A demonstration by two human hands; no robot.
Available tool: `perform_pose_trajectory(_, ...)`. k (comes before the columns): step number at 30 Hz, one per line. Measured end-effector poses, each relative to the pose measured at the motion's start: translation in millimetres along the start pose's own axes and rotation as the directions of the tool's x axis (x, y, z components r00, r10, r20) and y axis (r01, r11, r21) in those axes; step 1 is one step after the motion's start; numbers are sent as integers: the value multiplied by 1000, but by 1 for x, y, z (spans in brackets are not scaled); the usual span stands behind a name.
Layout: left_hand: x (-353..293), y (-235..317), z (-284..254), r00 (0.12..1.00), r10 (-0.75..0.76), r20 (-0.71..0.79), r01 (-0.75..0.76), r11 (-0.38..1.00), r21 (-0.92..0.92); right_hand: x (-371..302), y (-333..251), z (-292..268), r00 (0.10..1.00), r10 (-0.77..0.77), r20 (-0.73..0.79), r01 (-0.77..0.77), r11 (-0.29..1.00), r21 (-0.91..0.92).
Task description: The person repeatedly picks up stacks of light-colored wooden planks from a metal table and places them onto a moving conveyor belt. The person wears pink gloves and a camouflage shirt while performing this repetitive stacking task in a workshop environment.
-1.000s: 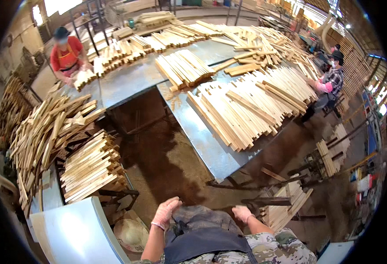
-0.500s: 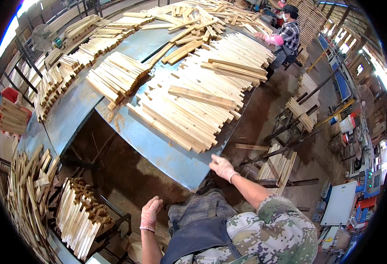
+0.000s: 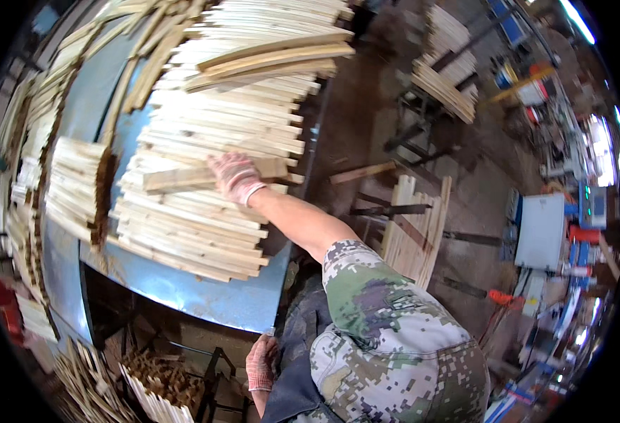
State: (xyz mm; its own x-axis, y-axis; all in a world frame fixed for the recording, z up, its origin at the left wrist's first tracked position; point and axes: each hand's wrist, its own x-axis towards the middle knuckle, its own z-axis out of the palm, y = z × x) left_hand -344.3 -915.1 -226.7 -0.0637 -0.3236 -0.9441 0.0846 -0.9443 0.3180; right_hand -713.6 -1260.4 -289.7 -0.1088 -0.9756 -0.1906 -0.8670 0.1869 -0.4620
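Note:
My right hand point(image 3: 235, 178), in a pinkish knit glove, reaches over the blue metal table. It is closed across a loose wooden board point(image 3: 183, 179), fingers over the far edge. That board lies on a broad layer of pale wooden strips point(image 3: 190, 225) set side by side. Farther up, several loose boards point(image 3: 275, 62) rest on the same layer. My left hand point(image 3: 259, 363), gloved alike, is low beside my dark apron, just below the corner of the table point(image 3: 253, 314). Its fingers look curled together, and nothing shows in them.
Left on the table stands a stack of strips point(image 3: 74, 187). Below the table edge are a bundle of strips point(image 3: 158, 384) and thin offcuts point(image 3: 88, 381). Planks point(image 3: 416, 233) lie on a metal rack at the right, with a control box point(image 3: 540, 233) beyond.
My right hand has moved from the table's near corner onto the loose board and closed over it. My left hand has drawn in beside the apron. The view has shifted and turned.

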Motion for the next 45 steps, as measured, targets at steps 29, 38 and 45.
perform_pose_trajectory(29, 37, 36, -8, 951, 65, 304, -194, 887, 418, -548, 270, 3, 148, 989, -5, -926, 140, 351)
perform_pose_trajectory(38, 35, 86, 56, 963, 148, 224, -236, 864, 444, -507, 393, 139, 303, 883, 358, -950, 310, 38)
perform_pose_trajectory(45, 56, 101, 84, 985, 88, 151, -144, 900, 413, -520, 429, 234, 278, 880, 385, -959, 279, 52)
